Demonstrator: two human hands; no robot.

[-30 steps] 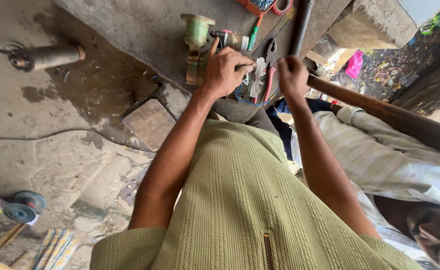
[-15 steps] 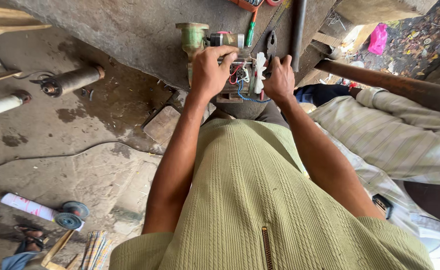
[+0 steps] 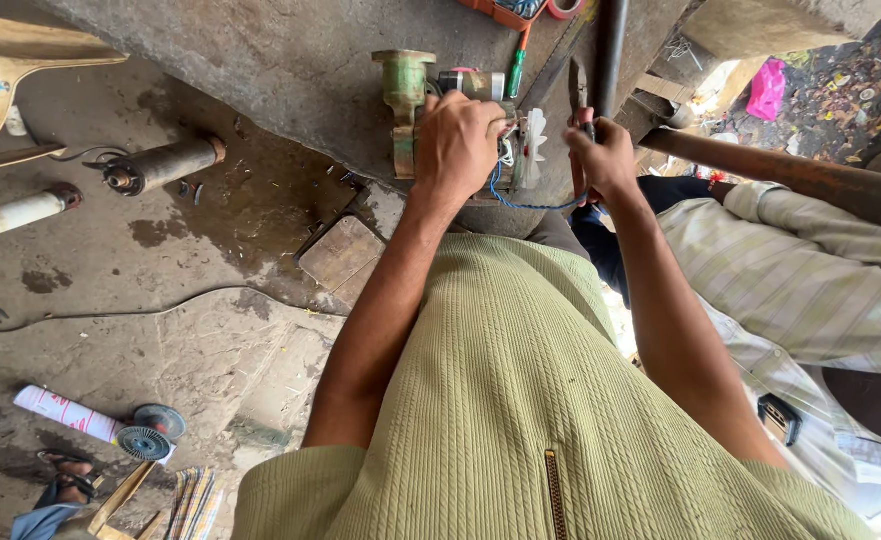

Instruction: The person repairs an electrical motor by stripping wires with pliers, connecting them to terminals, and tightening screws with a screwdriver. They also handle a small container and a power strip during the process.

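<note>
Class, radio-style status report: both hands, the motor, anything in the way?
Left hand gripping green motor on concrete slab. Right hand holding pliers. Blue wire loops between; neighbour's arm close right.

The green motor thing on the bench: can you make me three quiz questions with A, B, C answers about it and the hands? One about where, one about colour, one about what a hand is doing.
1. Where is the left hand?
A. On the motor
B. On the floor
C. On the white pipe

2. What colour is the wire hanging from the motor?
A. Yellow
B. Blue
C. Black

3. What is the right hand doing?
A. Lying open and flat
B. Gripping pliers
C. Resting on the shirt

Answers:
1. A, the left hand lies over the motor on the bench.
2. B, a blue loop sags between the two hands.
3. B, its fingers are closed round the pliers' handles, with the metal tips sticking up.
</note>
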